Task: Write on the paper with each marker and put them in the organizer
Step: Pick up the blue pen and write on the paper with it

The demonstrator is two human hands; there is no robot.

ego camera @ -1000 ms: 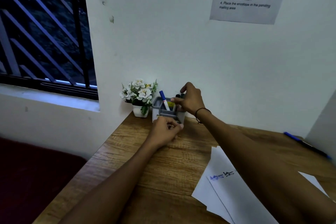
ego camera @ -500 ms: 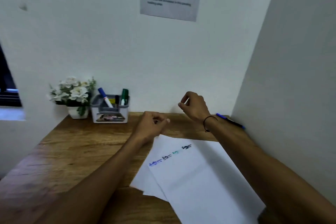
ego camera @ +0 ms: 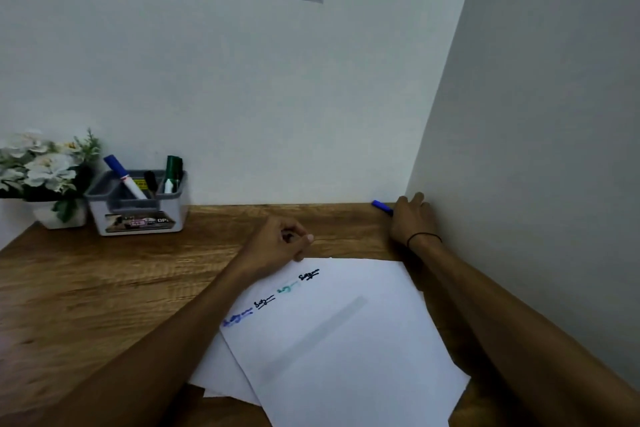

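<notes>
While three markers (ego camera: 125, 177) stand in the organizer (ego camera: 138, 215), right hand (ego camera: 412, 218) fingers close on one blue marker (ego camera: 381, 206).

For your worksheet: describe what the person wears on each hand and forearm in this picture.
Both forearms are bare, with no sleeves in view. The right hand has a thin black band around its wrist. The left hand and its wrist carry nothing: no ring, watch, glove or band shows.

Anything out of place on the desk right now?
One blue marker lies loose by the right wall under the right hand, not in the organizer. The paper sheets sit askew.
</notes>
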